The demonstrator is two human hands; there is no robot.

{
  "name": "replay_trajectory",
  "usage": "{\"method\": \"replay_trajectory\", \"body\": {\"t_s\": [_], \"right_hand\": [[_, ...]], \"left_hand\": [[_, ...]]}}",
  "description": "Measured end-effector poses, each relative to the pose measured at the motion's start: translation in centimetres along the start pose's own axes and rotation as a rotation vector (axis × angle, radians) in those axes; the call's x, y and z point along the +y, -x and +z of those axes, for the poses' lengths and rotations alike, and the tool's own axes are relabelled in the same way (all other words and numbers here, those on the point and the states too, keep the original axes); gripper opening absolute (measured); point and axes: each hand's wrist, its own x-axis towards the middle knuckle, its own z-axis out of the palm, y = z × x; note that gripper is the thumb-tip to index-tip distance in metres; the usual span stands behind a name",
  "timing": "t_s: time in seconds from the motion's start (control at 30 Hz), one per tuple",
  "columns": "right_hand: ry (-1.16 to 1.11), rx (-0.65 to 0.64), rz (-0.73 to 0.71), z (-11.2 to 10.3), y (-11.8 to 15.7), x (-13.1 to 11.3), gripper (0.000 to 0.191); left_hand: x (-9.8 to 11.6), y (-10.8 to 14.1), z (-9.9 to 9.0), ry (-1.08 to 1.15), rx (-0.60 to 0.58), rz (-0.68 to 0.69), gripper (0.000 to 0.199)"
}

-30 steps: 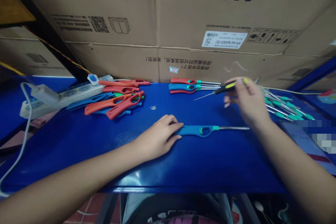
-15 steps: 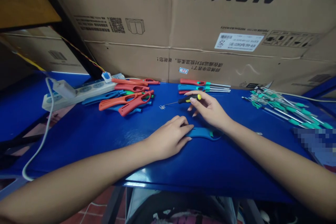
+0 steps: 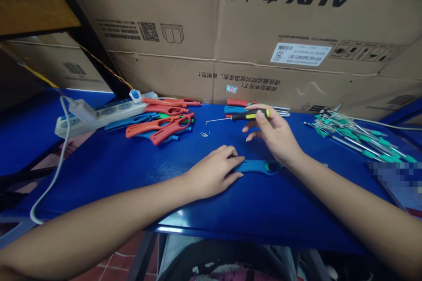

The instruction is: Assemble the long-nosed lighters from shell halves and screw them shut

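Observation:
My left hand point(image 3: 216, 171) is closed on one end of a blue lighter body point(image 3: 252, 166) that lies flat on the table. Between thumb and fingers, my right hand point(image 3: 277, 134) grips a black-and-yellow screwdriver point(image 3: 249, 115) above the table, its thin shaft pointing left. What looks like a tiny screw is at the shaft's tip. Just below the tip lies a small pile of screws point(image 3: 205, 134). Part of the lighter body's far end is hidden by my right wrist.
Red, orange, blue and green lighter casings point(image 3: 171, 127) are heaped at the left, against a white power strip point(image 3: 108, 114). Lighters with metal tubes point(image 3: 237, 102) lie at the back. Green-and-metal lighter inserts point(image 3: 362, 138) are piled at the right. A large cardboard box point(image 3: 244, 30) stands behind.
My right hand has lifted the screwdriver up and to the right, away from the screw pile. The left hand and the blue lighter body have stayed in place.

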Motion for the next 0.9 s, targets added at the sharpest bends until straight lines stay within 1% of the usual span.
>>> {"method": "replay_trajectory", "body": {"t_s": [0.1, 0.2, 0.27, 0.33, 0.43, 0.5, 0.57, 0.73, 0.8, 0.9], "right_hand": [[-0.169, 0.082, 0.004, -0.6, 0.7, -0.7, 0.034], [-0.297, 0.203, 0.035, -1.6, 1.2, -1.2, 0.036], [-0.357, 0.273, 0.067, -2.3, 1.4, -1.4, 0.038], [-0.386, 0.312, 0.085, -2.7, 1.6, -1.5, 0.036], [-0.383, 0.326, 0.108, -2.7, 1.9, -1.5, 0.030], [-0.385, 0.328, 0.143, -2.5, 2.2, -1.5, 0.029], [-0.398, 0.322, 0.180, -2.1, 2.4, -1.6, 0.029], [-0.413, 0.296, 0.216, -1.9, 2.7, -1.8, 0.030], [-0.411, 0.290, 0.218, -2.0, 2.7, -1.9, 0.028], [-0.404, 0.282, 0.214, -2.1, 2.6, -2.0, 0.025]], "left_hand": [[-0.3, -0.2, 0.4, 0.060, 0.020, 0.004, 0.042], [-0.4, -0.2, 0.6, 0.108, 0.035, 0.013, 0.046], [-0.4, -0.2, 0.7, 0.137, 0.037, 0.014, 0.047], [-0.2, -0.1, 0.5, 0.168, 0.055, -0.006, 0.050], [0.2, -0.2, 0.2, 0.243, 0.158, -0.074, 0.052], [0.4, -0.3, 0.0, 0.325, 0.247, -0.123, 0.046], [0.6, -0.4, -0.3, 0.393, 0.313, -0.149, 0.036], [1.1, -0.5, -0.7, 0.437, 0.416, -0.065, 0.007], [1.2, -0.5, -0.7, 0.435, 0.429, -0.052, 0.003], [1.2, -0.6, -0.7, 0.421, 0.435, -0.048, 0.003]]}}
